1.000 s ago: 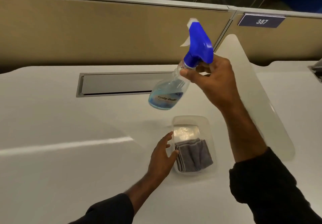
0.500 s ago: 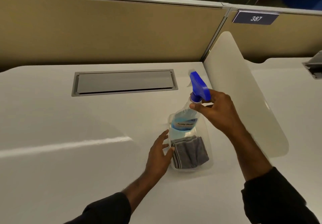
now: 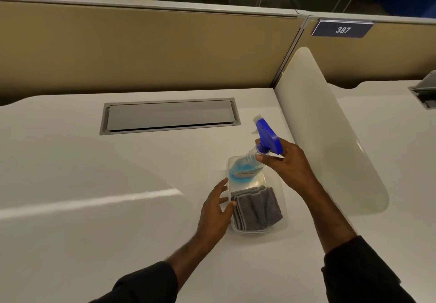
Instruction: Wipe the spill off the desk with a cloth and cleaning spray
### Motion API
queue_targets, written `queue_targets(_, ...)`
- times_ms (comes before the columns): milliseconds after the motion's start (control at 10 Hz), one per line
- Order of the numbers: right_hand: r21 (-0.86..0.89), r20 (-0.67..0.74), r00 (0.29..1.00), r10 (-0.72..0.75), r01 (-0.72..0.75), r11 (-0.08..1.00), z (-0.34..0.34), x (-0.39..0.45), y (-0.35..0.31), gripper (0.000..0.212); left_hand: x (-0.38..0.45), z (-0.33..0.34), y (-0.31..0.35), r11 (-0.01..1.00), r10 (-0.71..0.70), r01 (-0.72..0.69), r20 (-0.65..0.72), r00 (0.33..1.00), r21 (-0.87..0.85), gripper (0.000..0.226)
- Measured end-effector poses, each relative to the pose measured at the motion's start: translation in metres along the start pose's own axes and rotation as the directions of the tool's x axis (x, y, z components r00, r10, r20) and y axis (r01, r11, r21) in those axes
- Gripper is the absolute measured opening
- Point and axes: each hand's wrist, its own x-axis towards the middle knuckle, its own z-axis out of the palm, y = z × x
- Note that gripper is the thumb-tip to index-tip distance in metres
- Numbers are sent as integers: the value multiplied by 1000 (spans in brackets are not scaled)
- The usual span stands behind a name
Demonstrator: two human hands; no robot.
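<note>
Grey cloth [image 3: 257, 207] lies folded in the clear tray [image 3: 284, 217], just right of the left hand [image 3: 217, 210], fingers apart; right hand [image 3: 286, 163] grips the spray bottle [image 3: 250, 163].

We see a smooth white desk [image 3: 70, 243] with a soft sheen that catches a streak of light. Its far hatch [image 3: 169, 115] looks like matt grey metal. The spray bottle [image 3: 247, 165] is clear plastic with a glossy blue plastic trigger head, standing in a clear plastic tub [image 3: 284, 217] beside a folded grey cloth [image 3: 257, 208] with a soft nap. The far partition [image 3: 141, 50] looks like matt tan fabric.
</note>
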Motion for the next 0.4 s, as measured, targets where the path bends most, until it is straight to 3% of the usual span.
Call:
queue_targets(200, 56, 17, 1000, -13, 12, 998, -4, -3, -2, 51, -2, 1, 4, 1000, -21, 21, 10, 1000, 17, 60)
queue_targets(400, -4, 4, 991, -135, 135, 991, -26, -16, -9, 48, -6, -4, 12, 997, 6, -1, -60, 998, 82, 61)
